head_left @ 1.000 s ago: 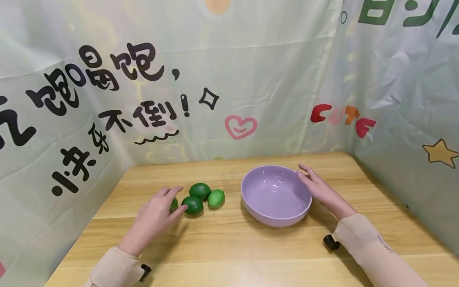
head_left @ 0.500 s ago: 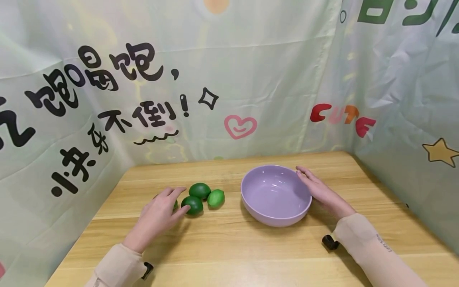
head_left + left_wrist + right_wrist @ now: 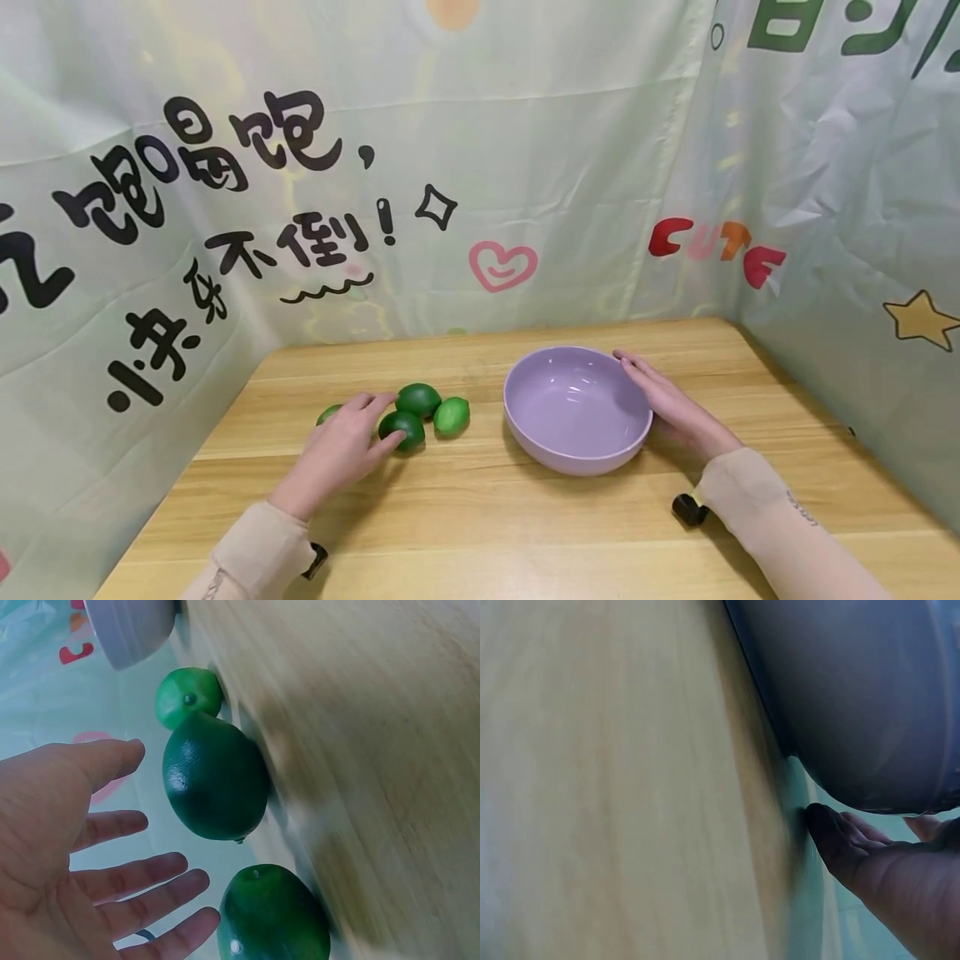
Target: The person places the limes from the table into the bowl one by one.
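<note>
My left hand [image 3: 345, 446] hovers over the left side of a group of limes, its fingers spread and slightly bent. Nearest to its thumb is a dark green lime [image 3: 402, 431], also the large lime [image 3: 214, 776] in the left wrist view, with a gap between palm and fruit. Behind it lies a second dark green lime [image 3: 417, 400], and a brighter lime [image 3: 452, 416] sits to the right. Another green lime [image 3: 328, 413] is partly hidden by the hand. The right hand [image 3: 675, 408] rests against the right side of a purple bowl [image 3: 577, 454], fingers extended along its rim.
Everything stands on a wooden table [image 3: 480, 517]. A pale printed cloth [image 3: 570, 167] hangs behind the table and along both sides. The bowl's inside shows no fruit.
My left hand has moved slightly right, nearer the front dark lime, uncovering the lime at far left. The right hand's fingers have settled closer along the bowl; bowl and limes stay put.
</note>
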Motion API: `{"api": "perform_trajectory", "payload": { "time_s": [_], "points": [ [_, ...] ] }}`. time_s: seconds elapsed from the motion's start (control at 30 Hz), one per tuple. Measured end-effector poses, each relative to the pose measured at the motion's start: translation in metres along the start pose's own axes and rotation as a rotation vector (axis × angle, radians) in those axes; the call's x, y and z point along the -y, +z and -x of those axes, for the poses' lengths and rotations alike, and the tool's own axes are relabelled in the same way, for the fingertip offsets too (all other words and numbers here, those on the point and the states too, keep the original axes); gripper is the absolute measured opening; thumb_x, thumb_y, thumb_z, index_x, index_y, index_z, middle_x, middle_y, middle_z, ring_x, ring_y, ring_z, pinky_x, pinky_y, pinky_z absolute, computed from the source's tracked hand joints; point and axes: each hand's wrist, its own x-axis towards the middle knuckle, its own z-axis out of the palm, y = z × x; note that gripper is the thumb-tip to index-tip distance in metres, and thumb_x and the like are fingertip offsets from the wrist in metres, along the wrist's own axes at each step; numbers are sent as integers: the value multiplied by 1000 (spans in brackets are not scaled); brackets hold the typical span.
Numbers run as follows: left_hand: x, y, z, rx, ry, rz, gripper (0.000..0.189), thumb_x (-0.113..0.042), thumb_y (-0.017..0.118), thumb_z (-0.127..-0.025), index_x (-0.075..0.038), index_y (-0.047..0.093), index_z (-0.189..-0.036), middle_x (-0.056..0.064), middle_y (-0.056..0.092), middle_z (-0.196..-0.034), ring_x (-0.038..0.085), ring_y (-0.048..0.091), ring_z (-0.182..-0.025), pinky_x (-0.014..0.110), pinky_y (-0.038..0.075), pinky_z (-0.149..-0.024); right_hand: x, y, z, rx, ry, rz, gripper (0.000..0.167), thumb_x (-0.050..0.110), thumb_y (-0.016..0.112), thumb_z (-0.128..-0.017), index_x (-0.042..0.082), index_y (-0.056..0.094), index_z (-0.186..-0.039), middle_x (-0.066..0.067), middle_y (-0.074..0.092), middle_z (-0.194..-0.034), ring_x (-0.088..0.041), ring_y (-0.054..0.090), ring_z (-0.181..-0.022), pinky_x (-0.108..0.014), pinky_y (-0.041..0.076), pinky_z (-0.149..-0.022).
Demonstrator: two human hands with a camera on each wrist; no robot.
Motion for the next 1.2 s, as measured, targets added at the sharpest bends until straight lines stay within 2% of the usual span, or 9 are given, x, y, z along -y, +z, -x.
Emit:
{"api": "perform_trajectory", "payload": {
  "time_s": [0.13, 0.37, 0.43, 0.53, 0.6, 0.67, 0.83, 0.97, 1.2],
  "points": [
    [0, 4, -3, 3, 14, -10, 56, -39, 79, -98, -13, 63, -144, 17, 70, -124, 32, 74, -99, 49, 63, -75, 0, 1, 0, 24, 3, -73, 77, 53, 33, -116, 13, 1, -174, -19, -3, -181, -48, 11, -165, -62, 21, -130],
    [-2, 9, -6, 38, 9, -9, 56, -40, 78, -99, -11, 64, -145, 17, 69, -128, 34, 73, -110, 51, 63, -85, -1, 1, 1, 33, 4, -96, 76, 54, 30, -116, 12, 4, -174, -21, 0, -180, -48, 12, -165, -60, 21, -130],
    [-2, 9, -7, 44, 8, -8, 56, -40, 78, -99, -11, 64, -145, 18, 69, -128, 34, 73, -111, 51, 63, -87, -2, 1, 1, 35, -4, -101, 76, 54, 30, -116, 11, 6, -173, -21, 4, -180, -47, 15, -164, -56, 24, -130],
    [-3, 11, -8, 49, 10, -1, 57, -40, 78, -99, -10, 64, -146, 18, 69, -129, 34, 72, -113, 52, 63, -88, -2, 2, 2, 35, -15, -104, 76, 55, 30, -115, 10, 9, -173, -20, 11, -179, -43, 20, -163, -42, 35, -126],
    [-3, 12, -9, 55, 11, 4, 56, -40, 77, -100, -10, 64, -146, 18, 69, -129, 35, 72, -114, 53, 63, -88, -3, 2, 1, 37, -18, -113, 76, 56, 30, -115, 10, 10, -173, -19, 13, -179, -41, 21, -162, -39, 36, -125],
    [-4, 12, -9, 60, 11, 8, 56, -40, 77, -100, -11, 63, -146, 18, 69, -129, 35, 72, -114, 53, 63, -87, -3, 2, 1, 38, -21, -122, 77, 56, 30, -115, 10, 10, -173, -19, 12, -179, -41, 20, -162, -42, 33, -128],
    [-4, 14, -11, 62, 21, 11, 56, -40, 77, -100, -11, 63, -146, 18, 69, -128, 34, 72, -112, 54, 63, -84, -2, 2, 0, 50, -21, -139, 76, 54, 29, -116, 9, 8, -173, -19, 9, -180, -41, 17, -164, -57, 16, -133],
    [-5, 16, -13, 54, 33, 5, 56, -40, 78, -99, -11, 64, -145, 16, 69, -124, 32, 73, -107, 52, 63, -80, -2, 2, 0, 43, -23, -98, 75, 51, 27, -117, 5, 8, -172, -20, 1, -180, -44, 9, -165, -60, 12, -133],
    [-6, 18, -15, 57, 37, -9, 53, -41, 78, -99, -12, 66, -142, 15, 69, -120, 29, 73, -101, 48, 62, -75, -2, 3, -1, 49, 23, -160, 79, 51, 31, -117, 5, -2, -172, -14, -22, -179, -44, -7, -166, -60, 6, -133]
  ]
}}
